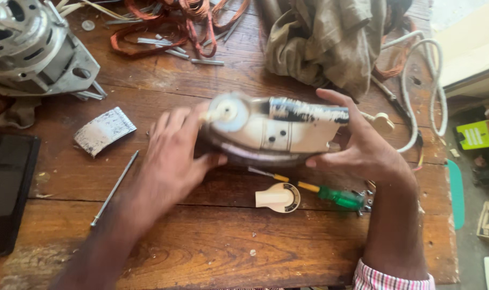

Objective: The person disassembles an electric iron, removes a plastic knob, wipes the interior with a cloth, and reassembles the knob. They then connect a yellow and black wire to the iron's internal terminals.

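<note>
Our left hand (pixel 172 156) and right hand (pixel 357 142) grasp opposite ends of a cream, worn electric iron body (pixel 274 131) above the wooden desk (pixel 201 236), near a green-handled screwdriver (pixel 322 193).

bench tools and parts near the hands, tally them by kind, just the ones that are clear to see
Electric iron body, held between left hand and right hand: 1
Green-handled screwdriver: 1
Cream dial knob: 1
Long metal rod: 1
Curved metal plate: 1
Motor housing: 1
Crumpled cloth: 1
Total: 7
</note>
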